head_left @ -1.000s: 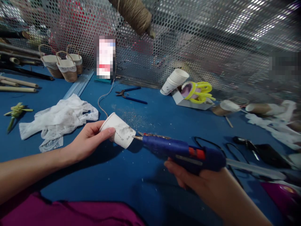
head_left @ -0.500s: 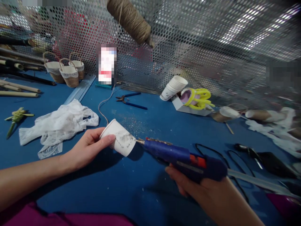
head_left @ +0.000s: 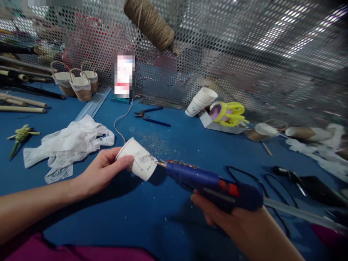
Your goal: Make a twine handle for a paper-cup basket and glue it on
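My left hand (head_left: pixel 108 166) grips a white paper cup (head_left: pixel 140 159) by its rim end, thumb on the outside and the cup tilted on its side with its base toward the right. In my right hand (head_left: pixel 217 214) is a blue hot glue gun (head_left: pixel 201 175), fingers wrapped round its handle. Its metal nozzle points left and meets the edge of the cup's base, or sits very close to it. A clear glue stick (head_left: pixel 296 210) sticks out of the gun's back end. A thin twine (head_left: pixel 116 121) runs from behind the cup's rim up the table.
White lace (head_left: pixel 76 141) lies crumpled at left. Pliers (head_left: pixel 153 116) rest behind the cup. Small twine-wrapped baskets (head_left: pixel 81 88) stand at back left, stacked paper cups (head_left: pixel 200 102) at back right. A twine spool (head_left: pixel 152 25) hangs before the mesh. A black cord (head_left: pixel 252 177) lies at right.
Both hands hold nearly the same pose. The glue gun has shifted very slightly, its nozzle still at the cup's base edge; the view has moved a touch.
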Demonstrator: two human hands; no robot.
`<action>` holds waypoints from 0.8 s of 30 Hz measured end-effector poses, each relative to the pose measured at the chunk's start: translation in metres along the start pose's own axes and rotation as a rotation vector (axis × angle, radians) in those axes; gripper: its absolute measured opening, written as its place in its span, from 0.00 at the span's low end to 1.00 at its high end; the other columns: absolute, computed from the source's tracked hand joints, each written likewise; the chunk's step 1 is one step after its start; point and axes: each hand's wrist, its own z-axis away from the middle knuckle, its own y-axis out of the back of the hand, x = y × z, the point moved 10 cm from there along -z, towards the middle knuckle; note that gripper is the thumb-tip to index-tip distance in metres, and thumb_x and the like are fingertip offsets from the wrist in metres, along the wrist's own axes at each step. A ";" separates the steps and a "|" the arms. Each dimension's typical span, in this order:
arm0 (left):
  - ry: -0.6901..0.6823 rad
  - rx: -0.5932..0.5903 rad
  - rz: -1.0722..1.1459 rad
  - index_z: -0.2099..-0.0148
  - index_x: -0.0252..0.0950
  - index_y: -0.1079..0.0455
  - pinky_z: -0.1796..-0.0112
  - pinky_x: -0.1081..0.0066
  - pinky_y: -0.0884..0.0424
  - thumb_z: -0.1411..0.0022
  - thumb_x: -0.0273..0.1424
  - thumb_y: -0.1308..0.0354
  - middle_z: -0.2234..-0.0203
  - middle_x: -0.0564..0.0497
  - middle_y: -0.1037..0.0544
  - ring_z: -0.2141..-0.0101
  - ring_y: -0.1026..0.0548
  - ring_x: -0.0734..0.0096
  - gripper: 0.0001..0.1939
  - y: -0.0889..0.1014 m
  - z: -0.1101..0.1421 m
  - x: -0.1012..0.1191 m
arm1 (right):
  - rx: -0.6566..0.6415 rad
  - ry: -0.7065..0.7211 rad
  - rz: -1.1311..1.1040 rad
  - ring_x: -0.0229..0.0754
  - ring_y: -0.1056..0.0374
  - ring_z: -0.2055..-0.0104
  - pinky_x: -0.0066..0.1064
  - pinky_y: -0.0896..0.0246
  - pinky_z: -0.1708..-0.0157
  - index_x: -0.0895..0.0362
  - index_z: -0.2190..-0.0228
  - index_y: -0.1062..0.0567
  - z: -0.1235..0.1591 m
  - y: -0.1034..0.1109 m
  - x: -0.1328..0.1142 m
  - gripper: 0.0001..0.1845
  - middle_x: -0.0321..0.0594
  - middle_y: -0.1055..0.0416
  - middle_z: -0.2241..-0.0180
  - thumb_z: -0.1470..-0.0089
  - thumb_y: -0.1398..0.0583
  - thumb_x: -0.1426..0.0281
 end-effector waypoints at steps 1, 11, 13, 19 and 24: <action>-0.001 0.000 -0.002 0.69 0.32 0.28 0.69 0.74 0.36 0.43 0.36 0.44 0.76 0.51 0.26 0.73 0.33 0.73 0.11 0.000 0.000 0.000 | 0.007 0.005 -0.002 0.38 0.38 0.87 0.29 0.37 0.85 0.53 0.75 0.26 0.000 0.001 0.000 0.18 0.32 0.36 0.89 0.56 0.42 0.51; 0.000 -0.009 0.044 0.69 0.33 0.28 0.69 0.76 0.37 0.43 0.36 0.44 0.76 0.52 0.27 0.73 0.33 0.75 0.11 0.001 -0.001 -0.003 | -0.092 0.067 0.075 0.36 0.37 0.86 0.27 0.38 0.84 0.53 0.78 0.27 -0.004 -0.003 -0.005 0.18 0.33 0.34 0.88 0.54 0.42 0.52; 0.009 -0.015 0.063 0.68 0.34 0.27 0.69 0.76 0.37 0.43 0.36 0.44 0.75 0.52 0.26 0.73 0.33 0.75 0.10 0.001 0.000 -0.004 | -0.051 0.019 0.041 0.36 0.37 0.86 0.26 0.38 0.84 0.53 0.77 0.27 -0.004 -0.001 -0.002 0.18 0.32 0.34 0.87 0.55 0.42 0.51; 0.005 0.000 0.088 0.70 0.33 0.28 0.68 0.76 0.37 0.44 0.35 0.43 0.76 0.52 0.27 0.73 0.33 0.75 0.10 0.001 -0.002 -0.004 | -0.074 0.072 0.066 0.36 0.39 0.86 0.26 0.41 0.86 0.52 0.81 0.29 0.001 -0.004 -0.005 0.16 0.32 0.36 0.89 0.56 0.41 0.53; 0.002 -0.009 0.073 0.69 0.32 0.27 0.69 0.76 0.37 0.43 0.36 0.43 0.75 0.52 0.26 0.73 0.33 0.75 0.11 0.001 -0.002 -0.003 | -0.048 0.016 0.020 0.35 0.38 0.86 0.26 0.39 0.84 0.53 0.80 0.28 -0.001 -0.002 -0.001 0.16 0.31 0.36 0.88 0.56 0.41 0.53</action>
